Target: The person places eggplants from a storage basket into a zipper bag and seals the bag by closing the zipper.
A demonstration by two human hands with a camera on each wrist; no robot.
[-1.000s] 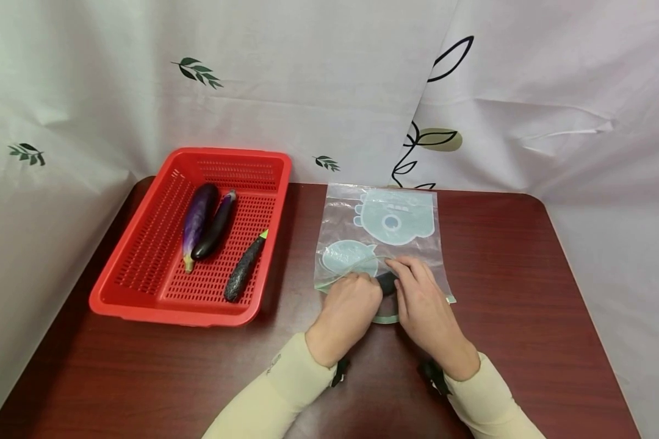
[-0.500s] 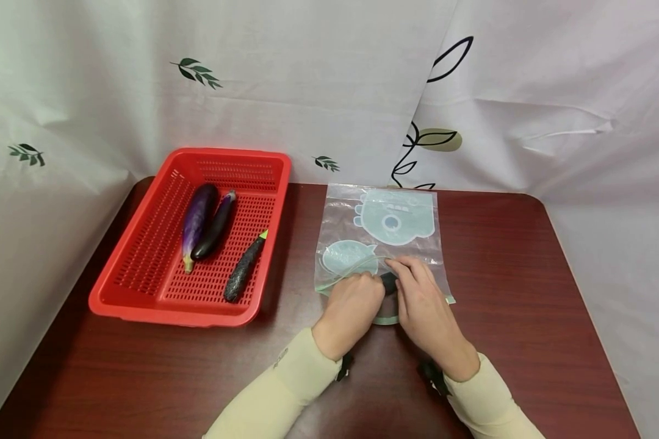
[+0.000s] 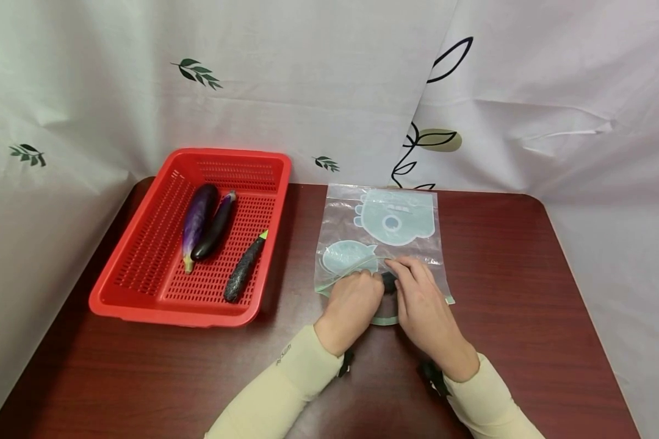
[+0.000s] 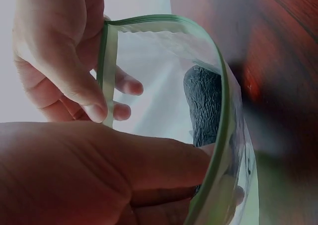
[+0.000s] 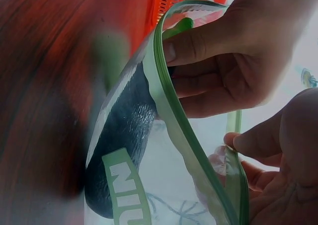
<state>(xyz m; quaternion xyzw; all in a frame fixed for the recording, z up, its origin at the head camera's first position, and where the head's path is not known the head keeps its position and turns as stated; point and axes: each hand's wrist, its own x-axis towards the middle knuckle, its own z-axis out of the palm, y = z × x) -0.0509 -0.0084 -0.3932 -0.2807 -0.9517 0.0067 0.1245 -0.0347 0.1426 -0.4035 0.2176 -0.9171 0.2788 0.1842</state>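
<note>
A clear zip bag (image 3: 337, 210) with pale blue-green animal prints lies flat at the table's back, its green-edged mouth raised toward the person. Inside its mouth, my left hand (image 3: 356, 308) grips the green end of a long, dark, wrinkled vegetable (image 4: 204, 101). That vegetable (image 5: 121, 130) lies within the bag, seen through the plastic in the right wrist view, its green end (image 5: 179, 27) near the left thumb. My right hand (image 3: 425, 308) pinches the far rim of the mouth (image 5: 233, 170) between thumb and fingers.
On the left stands a red slotted basket (image 3: 187, 318). It holds a purple eggplant (image 3: 199, 213), a darker slim eggplant (image 3: 215, 228) and a dark wrinkled vegetable with a yellow-green tip (image 3: 244, 268). A white leaf-printed cloth (image 3: 252, 116) hangs behind the brown table (image 3: 505, 256).
My left hand has shifted slightly right and away from the person inside the bag's mouth, with the vegetable in its grip. The right hand stays in place on the rim.
</note>
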